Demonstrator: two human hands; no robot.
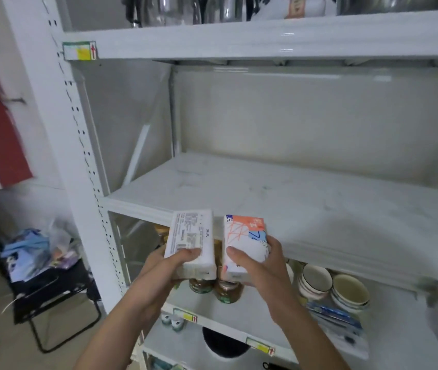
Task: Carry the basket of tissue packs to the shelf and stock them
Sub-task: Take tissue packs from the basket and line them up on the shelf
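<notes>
My left hand (171, 265) grips a white tissue pack (191, 236) with its printed label side up. My right hand (255, 265) grips a second tissue pack (243, 236), white with an orange and blue pattern. Both packs are held side by side, just in front of the front edge of a bare white shelf (279, 198). The basket is not in view.
Glassware and metal pots stand on the shelf above. Jars (224, 289) and stacked bowls (332, 287) sit on the shelf below the packs. A black folding stool (52, 295) with bags on it stands at the left, beside the shelf's upright post (84, 161).
</notes>
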